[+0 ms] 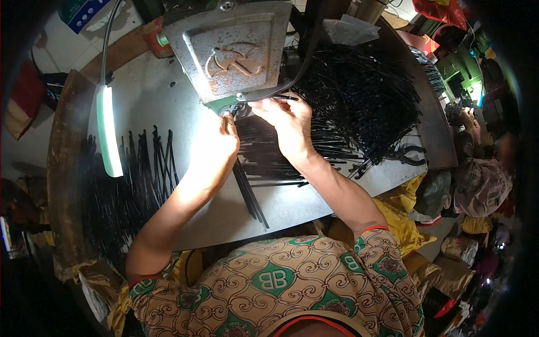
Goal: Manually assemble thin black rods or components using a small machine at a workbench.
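Both my hands are raised to the lower end of a machine head with a rusty metal cover point(230, 59). My left hand point(218, 140), brightly lit, is closed with its fingertips just under the machine. Several thin black strips point(249, 194) run down from beneath it toward the table's front edge. My right hand point(289, 123) pinches a short black strip point(285, 98) beside the machine's lower right corner. The working point between the fingertips is small and partly covered. More black strips point(281, 149) lie in a layer between and beyond my wrists.
A large heap of black strips point(359, 95) covers the right of the metal table point(292, 209); another pile point(118, 191) lies left. Black-handled pliers point(409, 155) rest near the right edge. A lit lamp point(108, 132) hangs at left. Another person point(480, 182) works at far right.
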`<control>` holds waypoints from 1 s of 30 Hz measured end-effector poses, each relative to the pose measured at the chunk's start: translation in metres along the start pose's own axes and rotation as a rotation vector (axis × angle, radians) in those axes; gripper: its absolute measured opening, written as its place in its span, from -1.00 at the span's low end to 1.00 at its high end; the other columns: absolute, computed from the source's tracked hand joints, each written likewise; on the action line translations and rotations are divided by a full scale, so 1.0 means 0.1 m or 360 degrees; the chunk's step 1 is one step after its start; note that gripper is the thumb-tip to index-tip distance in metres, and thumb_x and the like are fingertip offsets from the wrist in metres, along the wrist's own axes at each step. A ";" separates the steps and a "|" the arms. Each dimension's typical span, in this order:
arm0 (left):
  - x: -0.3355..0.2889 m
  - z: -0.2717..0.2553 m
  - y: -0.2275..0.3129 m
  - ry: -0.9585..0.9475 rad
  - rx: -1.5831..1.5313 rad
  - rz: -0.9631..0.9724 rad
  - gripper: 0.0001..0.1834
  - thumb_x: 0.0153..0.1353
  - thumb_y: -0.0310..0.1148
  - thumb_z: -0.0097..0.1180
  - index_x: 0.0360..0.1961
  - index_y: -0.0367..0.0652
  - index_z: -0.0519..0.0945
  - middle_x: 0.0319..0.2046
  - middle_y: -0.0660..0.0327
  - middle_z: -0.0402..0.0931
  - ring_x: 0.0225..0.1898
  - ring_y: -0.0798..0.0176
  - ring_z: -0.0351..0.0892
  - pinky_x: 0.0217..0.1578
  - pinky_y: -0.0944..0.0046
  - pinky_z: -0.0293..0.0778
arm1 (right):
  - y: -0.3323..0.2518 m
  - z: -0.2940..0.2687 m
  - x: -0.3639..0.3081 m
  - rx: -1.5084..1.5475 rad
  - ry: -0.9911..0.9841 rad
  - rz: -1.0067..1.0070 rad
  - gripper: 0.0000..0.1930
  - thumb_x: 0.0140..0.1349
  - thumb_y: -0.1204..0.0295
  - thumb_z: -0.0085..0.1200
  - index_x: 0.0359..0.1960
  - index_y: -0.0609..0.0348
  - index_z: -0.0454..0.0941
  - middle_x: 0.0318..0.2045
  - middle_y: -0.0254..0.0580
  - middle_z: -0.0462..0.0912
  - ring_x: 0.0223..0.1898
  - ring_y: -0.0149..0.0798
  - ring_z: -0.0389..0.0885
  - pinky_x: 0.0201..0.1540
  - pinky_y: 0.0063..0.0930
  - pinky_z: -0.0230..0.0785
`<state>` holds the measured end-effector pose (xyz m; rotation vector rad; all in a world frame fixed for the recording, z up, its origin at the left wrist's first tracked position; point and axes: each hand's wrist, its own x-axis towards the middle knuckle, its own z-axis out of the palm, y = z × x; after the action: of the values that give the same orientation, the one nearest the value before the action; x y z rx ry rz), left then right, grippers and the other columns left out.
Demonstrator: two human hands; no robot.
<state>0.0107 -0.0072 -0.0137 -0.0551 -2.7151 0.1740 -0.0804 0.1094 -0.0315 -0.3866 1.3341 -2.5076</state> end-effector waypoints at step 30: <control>-0.05 -0.12 -0.11 0.0004 -0.0615 -0.0193 -0.60 -0.06 -0.57 -0.04 -0.09 -0.29 0.41 -0.57 0.05 0.39 -0.60 0.12 0.45 -0.58 0.25 0.38 | -0.07 -0.11 -0.02 0.0228 0.0025 0.0242 -0.87 0.06 0.56 -0.04 -0.43 0.44 0.41 -0.43 0.02 0.53 -0.36 -0.16 0.57 -0.24 -0.39 0.48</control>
<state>0.0203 -0.0175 -0.0035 -0.0023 -2.7001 -0.3863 -0.0835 0.1218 -0.0317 -0.2263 1.1348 -2.4644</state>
